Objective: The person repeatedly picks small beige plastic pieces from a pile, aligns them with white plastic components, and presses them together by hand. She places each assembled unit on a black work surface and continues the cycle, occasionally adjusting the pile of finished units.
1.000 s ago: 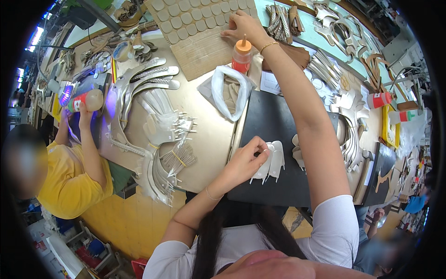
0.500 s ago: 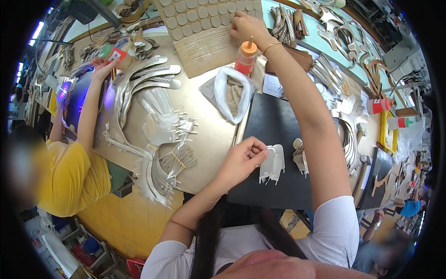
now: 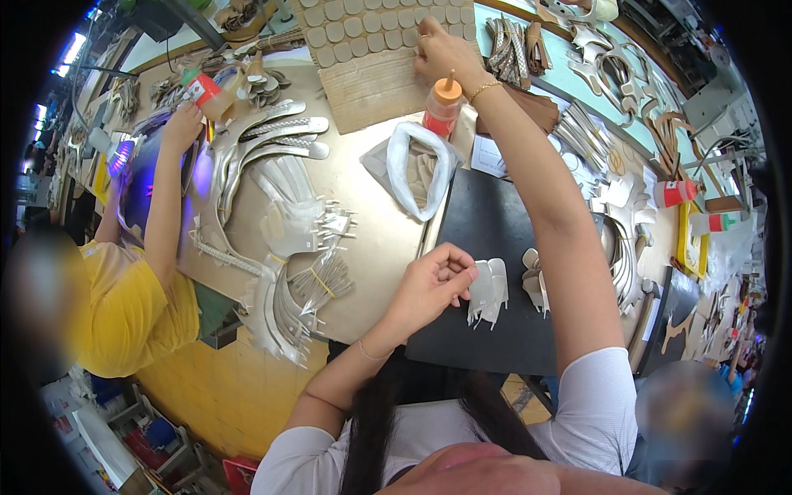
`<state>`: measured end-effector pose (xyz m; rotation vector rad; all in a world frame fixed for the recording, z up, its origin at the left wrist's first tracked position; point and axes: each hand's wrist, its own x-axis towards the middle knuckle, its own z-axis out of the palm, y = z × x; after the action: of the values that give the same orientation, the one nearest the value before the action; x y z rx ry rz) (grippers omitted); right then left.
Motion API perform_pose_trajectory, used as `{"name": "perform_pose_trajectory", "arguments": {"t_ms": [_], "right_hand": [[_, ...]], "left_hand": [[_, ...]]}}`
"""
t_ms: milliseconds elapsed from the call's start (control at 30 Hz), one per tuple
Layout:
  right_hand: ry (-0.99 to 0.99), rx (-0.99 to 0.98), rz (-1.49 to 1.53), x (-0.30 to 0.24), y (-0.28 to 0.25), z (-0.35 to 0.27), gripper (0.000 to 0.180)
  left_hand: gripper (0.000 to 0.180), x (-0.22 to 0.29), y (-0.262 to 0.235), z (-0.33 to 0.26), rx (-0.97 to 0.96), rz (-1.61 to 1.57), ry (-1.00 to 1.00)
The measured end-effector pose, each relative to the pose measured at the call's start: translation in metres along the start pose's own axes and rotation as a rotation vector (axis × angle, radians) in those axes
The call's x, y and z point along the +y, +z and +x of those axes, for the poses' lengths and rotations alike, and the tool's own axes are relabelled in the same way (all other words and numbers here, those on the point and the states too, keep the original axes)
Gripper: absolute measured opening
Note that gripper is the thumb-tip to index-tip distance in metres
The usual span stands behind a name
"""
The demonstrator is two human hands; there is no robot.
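My right hand (image 3: 447, 54) reaches far forward to a cardboard sheet (image 3: 371, 95) bearing rows of rounded beige pieces (image 3: 357, 26). Its fingers are bent down at the sheet's right side, and what they pinch is hidden. Over the near edge of a black board (image 3: 495, 219), my left hand (image 3: 439, 285) is closed, thumb against curled fingers; anything inside cannot be made out. Just right of it lie pale grey leather pieces (image 3: 489, 290) with fringed lower ends. A second small pale stack (image 3: 535, 280) rests beside my right forearm.
An orange-capped glue bottle (image 3: 443, 106) stands near my right forearm. Left of it lies a white-rimmed bag (image 3: 398, 169) with beige pieces inside. Silvery strap bundles (image 3: 285, 206) cover the left table. A co-worker in yellow (image 3: 132, 305) reaches toward a green-capped bottle (image 3: 206, 95).
The view has shifted slightly. My right hand has turned a little at the sheet's right side; my left hand stays almost still. At the left, the co-worker's hand sits lower beside the green-capped bottle.
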<state>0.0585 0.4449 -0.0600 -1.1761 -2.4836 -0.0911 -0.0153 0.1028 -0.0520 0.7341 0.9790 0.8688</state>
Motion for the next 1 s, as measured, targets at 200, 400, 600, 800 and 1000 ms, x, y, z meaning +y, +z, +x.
{"name": "perform_pose_trajectory", "arguments": {"t_ms": [200, 400, 600, 800, 1000], "right_hand": [[0.055, 0.179, 0.193, 0.015, 0.009, -0.012, 0.020], [0.209, 0.349, 0.610, 0.035, -0.011, -0.035, 0.022], [0.222, 0.228, 1.166, -0.014, -0.111, -0.156, 0.020], [0.172, -0.180, 1.385, -0.122, -0.163, -0.291, 0.010], [0.236, -0.174, 1.273, -0.146, -0.178, -0.321, 0.009]], "left_hand": [[0.015, -0.004, -0.004, -0.002, -0.017, -0.073, 0.074], [0.019, 0.002, -0.007, -0.009, 0.051, -0.112, 0.113], [0.029, 0.015, -0.017, -0.031, 0.080, -0.033, 0.181], [0.032, 0.019, -0.004, -0.053, 0.023, -0.023, 0.190], [0.033, 0.019, 0.017, -0.084, -0.077, 0.004, 0.200]]}}
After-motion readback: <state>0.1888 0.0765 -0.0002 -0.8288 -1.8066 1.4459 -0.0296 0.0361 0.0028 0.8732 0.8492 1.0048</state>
